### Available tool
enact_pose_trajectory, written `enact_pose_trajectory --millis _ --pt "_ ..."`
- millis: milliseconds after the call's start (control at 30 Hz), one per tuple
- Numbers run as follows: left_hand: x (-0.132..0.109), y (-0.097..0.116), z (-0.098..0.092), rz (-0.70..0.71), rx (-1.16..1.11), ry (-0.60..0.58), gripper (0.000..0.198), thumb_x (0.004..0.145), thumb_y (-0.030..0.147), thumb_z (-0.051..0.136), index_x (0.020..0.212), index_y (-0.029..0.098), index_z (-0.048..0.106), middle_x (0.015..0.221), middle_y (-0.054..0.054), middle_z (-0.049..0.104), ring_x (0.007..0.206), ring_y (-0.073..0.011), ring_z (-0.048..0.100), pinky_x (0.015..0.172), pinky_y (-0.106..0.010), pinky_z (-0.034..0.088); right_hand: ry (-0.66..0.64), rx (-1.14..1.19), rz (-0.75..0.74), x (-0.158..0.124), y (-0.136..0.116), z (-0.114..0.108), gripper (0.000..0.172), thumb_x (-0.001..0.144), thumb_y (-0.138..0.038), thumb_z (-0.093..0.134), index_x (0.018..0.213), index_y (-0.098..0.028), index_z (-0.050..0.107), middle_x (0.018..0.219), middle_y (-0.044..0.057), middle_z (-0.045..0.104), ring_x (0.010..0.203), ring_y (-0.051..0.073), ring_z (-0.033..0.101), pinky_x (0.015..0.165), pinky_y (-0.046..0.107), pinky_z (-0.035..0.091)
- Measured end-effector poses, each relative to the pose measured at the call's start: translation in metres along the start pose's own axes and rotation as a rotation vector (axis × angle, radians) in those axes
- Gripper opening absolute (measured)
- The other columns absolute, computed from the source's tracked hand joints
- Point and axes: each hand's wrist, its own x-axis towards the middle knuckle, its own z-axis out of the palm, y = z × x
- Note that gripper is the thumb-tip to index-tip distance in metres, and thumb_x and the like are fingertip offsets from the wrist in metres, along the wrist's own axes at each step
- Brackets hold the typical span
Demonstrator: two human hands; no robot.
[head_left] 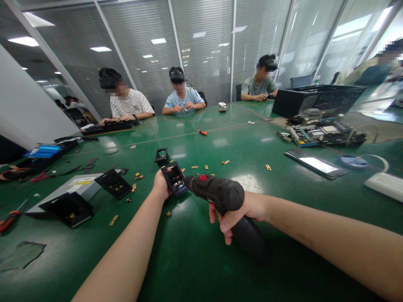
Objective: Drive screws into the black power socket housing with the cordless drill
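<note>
My left hand grips a small black plastic housing by its left side, its open face turned up with brass and metal parts inside. My right hand is wrapped round the handle of a black cordless drill with a red switch on top. The drill's nose points left, up against the housing's right edge; whether its bit touches a part inside, I cannot tell. Just behind stands a black square frame. Small brass plates are scattered beyond the drill. Two more black housings with brass parts rest at the left.
A grey metal box and an orange-handled screwdriver are at the left. To the right lie a phone, a circuit board, a black case and a white power strip. Several people sit around the green table.
</note>
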Motion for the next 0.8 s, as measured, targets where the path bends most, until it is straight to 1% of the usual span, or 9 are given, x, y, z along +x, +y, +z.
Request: enact_pose_trajectory --millis 400,667,800 --pt "0.0001 -0.0002 -0.0006 -0.017 0.007 -0.013 0.04 0.069 0.027 0.047 0.098 0.007 0.066 0.069 -0.013 0.068 0.059 -0.0261 0.064 0.054 -0.038 0.054 0.003 0.0 0.0 0.0015 0.0016 -0.0018 0.036 0.058 -0.019 0.084 0.086 -0.012 0.063 0.059 0.002 0.072 0.055 0.02 0.071 0.056 0.029 0.057" --pt "0.0003 0.0004 0.0003 -0.039 0.008 0.013 0.038 0.07 0.027 0.047 0.098 0.008 0.066 0.068 -0.012 0.067 0.058 -0.0257 0.064 0.052 -0.037 0.053 -0.005 -0.008 -0.011 0.0016 0.0034 -0.003 0.035 0.059 -0.019 0.082 0.088 -0.012 0.063 0.061 0.003 0.072 0.055 0.02 0.071 0.056 0.03 0.057" --pt "-0.0007 0.0005 0.0004 -0.03 0.009 -0.006 0.036 0.07 0.026 0.046 0.094 0.008 0.066 0.068 -0.012 0.067 0.058 -0.0253 0.064 0.051 -0.036 0.053 -0.006 -0.007 -0.007 0.0016 0.0033 -0.0031 0.036 0.06 -0.019 0.083 0.088 -0.011 0.062 0.061 0.003 0.072 0.056 0.02 0.072 0.057 0.029 0.057"
